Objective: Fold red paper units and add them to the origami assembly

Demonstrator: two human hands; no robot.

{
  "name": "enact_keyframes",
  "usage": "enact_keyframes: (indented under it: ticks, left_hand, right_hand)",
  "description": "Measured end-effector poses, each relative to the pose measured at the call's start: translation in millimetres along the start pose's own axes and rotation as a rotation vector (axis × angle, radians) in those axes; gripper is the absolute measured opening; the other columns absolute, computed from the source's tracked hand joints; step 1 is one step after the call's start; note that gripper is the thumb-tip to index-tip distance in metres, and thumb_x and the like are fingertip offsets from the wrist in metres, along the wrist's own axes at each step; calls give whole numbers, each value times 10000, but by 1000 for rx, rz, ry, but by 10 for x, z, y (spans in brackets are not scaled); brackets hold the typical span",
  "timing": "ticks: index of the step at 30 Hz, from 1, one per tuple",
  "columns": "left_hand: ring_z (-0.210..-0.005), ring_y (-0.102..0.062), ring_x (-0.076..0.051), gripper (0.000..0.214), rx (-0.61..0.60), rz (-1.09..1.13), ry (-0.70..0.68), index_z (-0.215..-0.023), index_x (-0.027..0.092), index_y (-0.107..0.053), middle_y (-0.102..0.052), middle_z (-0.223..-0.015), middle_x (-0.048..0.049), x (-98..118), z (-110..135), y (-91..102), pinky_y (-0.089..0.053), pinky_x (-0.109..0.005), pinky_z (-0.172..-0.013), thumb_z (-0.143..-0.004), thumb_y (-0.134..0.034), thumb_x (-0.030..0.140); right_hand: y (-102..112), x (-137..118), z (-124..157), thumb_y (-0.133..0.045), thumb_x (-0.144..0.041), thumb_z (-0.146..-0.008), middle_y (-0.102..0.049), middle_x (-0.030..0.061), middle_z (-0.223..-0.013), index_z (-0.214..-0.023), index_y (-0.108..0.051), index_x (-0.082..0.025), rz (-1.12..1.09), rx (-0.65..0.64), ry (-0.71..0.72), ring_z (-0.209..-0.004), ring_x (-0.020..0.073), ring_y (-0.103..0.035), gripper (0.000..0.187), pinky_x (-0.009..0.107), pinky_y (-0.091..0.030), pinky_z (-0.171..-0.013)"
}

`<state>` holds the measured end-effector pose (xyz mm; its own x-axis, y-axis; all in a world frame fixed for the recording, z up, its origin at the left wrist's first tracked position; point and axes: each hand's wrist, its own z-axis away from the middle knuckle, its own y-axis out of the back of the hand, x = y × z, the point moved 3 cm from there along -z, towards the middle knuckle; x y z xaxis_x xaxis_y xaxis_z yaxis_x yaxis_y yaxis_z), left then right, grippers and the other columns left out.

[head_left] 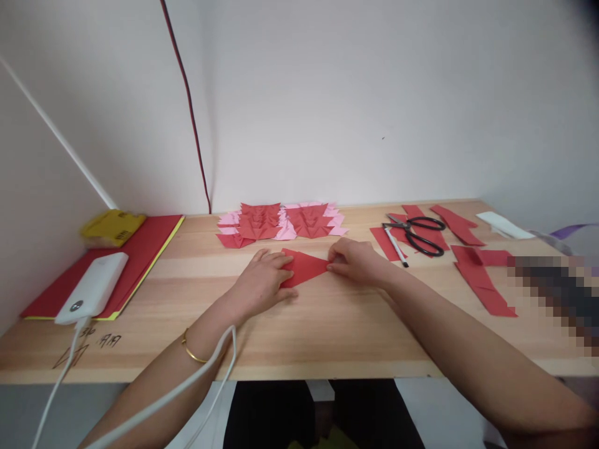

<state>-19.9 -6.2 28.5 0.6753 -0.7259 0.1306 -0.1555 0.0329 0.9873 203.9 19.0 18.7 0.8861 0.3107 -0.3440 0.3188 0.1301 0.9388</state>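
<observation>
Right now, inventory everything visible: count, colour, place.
Held paper: one, red, between hands
Folded papers: many, red, pink, back centre
Scissors: one, black handles, right
Slim tool: one, white, by scissors
Scraps: several, red, right
Strip: one, white, back right
Sheets: two-plus, red, yellow, left
Packet: one, yellow, on sheets
Power bank: one, white, on sheets
Cable: some, white, left
Cord: one, red, wall
Desk: one, pale wood, centre
Bracelet: one, gold, left wrist
Left hand, right hand: one each, bare, centre

The paper sheet (304, 268) lay on the counter (327, 337) between the left hand (264, 280) and the right hand (355, 260), before the folded pieces (306, 222). Right: scissors (408, 226) lay partly over paper strips (433, 238). Left: the power bank (96, 284) lay on the paper stack (145, 249), in front of the packet (115, 227).
</observation>
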Motion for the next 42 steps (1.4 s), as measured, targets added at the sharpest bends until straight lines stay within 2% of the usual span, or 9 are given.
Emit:
enact_keyframes:
  ticks: [3,6,14,17,23,31,34,39,42]
  left_hand:
    - [-1141,-510,-270,311,58,-17,81,-938,199,-690,-578,-1242,-103,-41,-18,9,-339,-431,-993,-774,-609,450]
    - [-1108,-522,-275,432,109,-2,185,-1081,177,-633,-594,-1193,-117,-99,-20,7,-397,-402,-949,-743,-639,447]
    - [-1173,-465,-305,769,154,110,324,-1324,184,-429,-537,-1262,-126,-217,-1,-46,-382,-430,-972,-667,-695,482]
    - [-1129,-496,-291,712,157,176,341,-1271,190,-476,-553,-1208,-118,-228,-5,-47,-414,-410,-930,-654,-708,460]
    - [-922,-567,-251,562,54,262,413,-1105,150,-600,-598,-986,-97,-253,-59,-61,-458,-362,-793,-634,-720,434]
    - [-809,-550,-191,417,31,304,296,-1024,199,-640,-583,-853,-41,-290,-58,-108,-437,-309,-735,-658,-711,384]
    - [-847,-547,-200,379,40,321,276,-973,202,-643,-585,-888,-44,-293,-52,-110,-440,-317,-759,-644,-721,373]
    - [-1011,-518,-266,584,101,293,352,-1087,167,-618,-591,-1039,-97,-287,-50,-21,-427,-377,-857,-564,-770,376]
    - [-877,-550,-227,384,58,322,359,-972,184,-666,-606,-907,-56,-268,-43,13,-446,-339,-759,-614,-715,312]
  right_hand:
    - [3,-24,15,-592,-290,-745,-638,33,-805,-759,-609,-196,-22,-24,-47,-727,158,-556,96,265,-333,-670]
    - [-8,-26,16,-593,-285,-722,-631,26,-767,-723,-592,-193,-57,-14,-61,-699,153,-547,92,250,-327,-629]
    - [-14,-56,45,-569,-161,-672,-624,1,-734,-756,-532,-196,-263,40,-22,-661,135,-545,98,237,-368,-612]
    - [-50,-39,42,-563,-145,-675,-648,13,-768,-847,-570,-199,-300,23,-11,-678,142,-566,180,246,-388,-630]
    - [-119,-15,16,-567,-258,-744,-636,-3,-730,-861,-606,-211,-267,50,19,-652,134,-555,132,247,-373,-621]
    - [-161,-207,-3,-585,-389,-776,-627,45,-854,-865,-616,-192,-143,130,34,-781,172,-556,218,283,-351,-686]
    - [-186,-247,18,-619,-365,-751,-619,46,-876,-839,-611,-194,-132,103,49,-801,175,-550,193,286,-344,-691]
    - [-185,-251,42,-641,-346,-732,-607,40,-871,-851,-599,-198,-140,71,63,-803,177,-544,195,288,-344,-690]
    - [-179,-259,41,-661,-387,-715,-600,56,-926,-933,-595,-205,-127,74,60,-863,200,-545,292,301,-350,-701]
